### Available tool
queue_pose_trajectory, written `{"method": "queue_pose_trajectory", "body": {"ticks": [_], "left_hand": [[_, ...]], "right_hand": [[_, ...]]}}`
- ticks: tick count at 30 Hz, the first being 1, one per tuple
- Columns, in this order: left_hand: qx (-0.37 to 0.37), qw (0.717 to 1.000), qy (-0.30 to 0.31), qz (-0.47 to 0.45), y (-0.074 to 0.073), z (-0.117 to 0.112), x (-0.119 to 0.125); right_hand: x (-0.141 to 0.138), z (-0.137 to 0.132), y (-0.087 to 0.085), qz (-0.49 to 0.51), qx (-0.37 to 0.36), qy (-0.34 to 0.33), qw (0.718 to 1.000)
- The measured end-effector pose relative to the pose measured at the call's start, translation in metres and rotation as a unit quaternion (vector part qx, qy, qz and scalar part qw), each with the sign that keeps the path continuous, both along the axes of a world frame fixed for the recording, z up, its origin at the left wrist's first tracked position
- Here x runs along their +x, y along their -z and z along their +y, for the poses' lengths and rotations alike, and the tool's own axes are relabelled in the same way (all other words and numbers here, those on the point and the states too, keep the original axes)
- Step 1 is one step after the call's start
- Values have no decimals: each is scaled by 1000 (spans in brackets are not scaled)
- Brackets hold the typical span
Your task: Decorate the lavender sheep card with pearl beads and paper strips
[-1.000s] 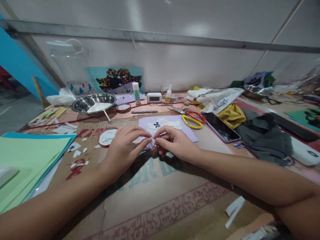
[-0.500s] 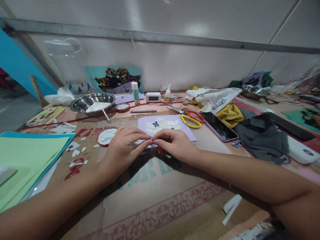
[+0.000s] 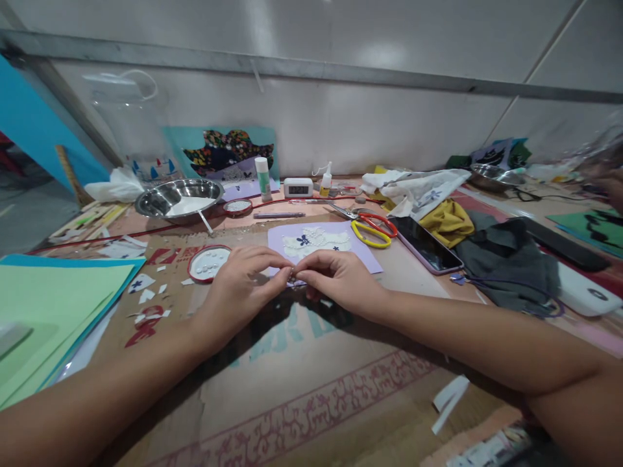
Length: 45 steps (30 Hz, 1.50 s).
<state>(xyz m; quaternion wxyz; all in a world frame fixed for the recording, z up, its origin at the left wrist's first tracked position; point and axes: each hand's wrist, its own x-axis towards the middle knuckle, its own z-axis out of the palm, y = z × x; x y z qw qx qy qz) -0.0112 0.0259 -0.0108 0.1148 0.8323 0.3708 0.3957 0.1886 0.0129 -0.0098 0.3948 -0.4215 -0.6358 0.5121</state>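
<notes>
My left hand (image 3: 248,275) and my right hand (image 3: 335,275) meet fingertip to fingertip, both closed in a pinch. Between them shows a tiny shiny piece (image 3: 293,274), too small to name. Just behind the fingers lies a lilac paper sheet (image 3: 360,256) bearing a white lacy, beaded shape (image 3: 316,241) with dark blue flowers; my hands cover its front edge. Beside my left hand sits a red-rimmed lid (image 3: 207,263) holding several small clear or pearly gems.
Scissors (image 3: 374,230) with red and yellow handles and a phone (image 3: 428,243) lie right of the sheet. A glue stick (image 3: 263,178), small clock (image 3: 298,187), glue bottle (image 3: 326,180) and steel bowl (image 3: 146,206) stand behind. Green paper (image 3: 53,318) covers the left.
My fingertips have shifted slightly, and a bit more of the tiny shiny piece shows between them. The view has tilted a little; the other things stay put.
</notes>
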Motion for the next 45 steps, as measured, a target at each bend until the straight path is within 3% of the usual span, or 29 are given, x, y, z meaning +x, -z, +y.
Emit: {"method": "queue_pose_trajectory", "body": {"ticks": [10,14,21,28,35,45], "left_hand": [[77,997,22,18,5,3,-6],[67,997,30,22,3,4,-6],[24,999,29,17,-1,4,-4],[44,999,1,30,4,4,-3],[-19,1000,-15,12,-3,1,2],[16,1000,9,15,-4,2,-2]], "right_hand": [[3,2,2,-4,36,-4,999],[4,1,3,-17,57,-8,998],[2,2,4,-3,1,-12,1000],[0,0,2,5,-15,-15,1000],[-1,2,2,39,-53,-27,998],[1,3,0,48,-52,-22,997]]}}
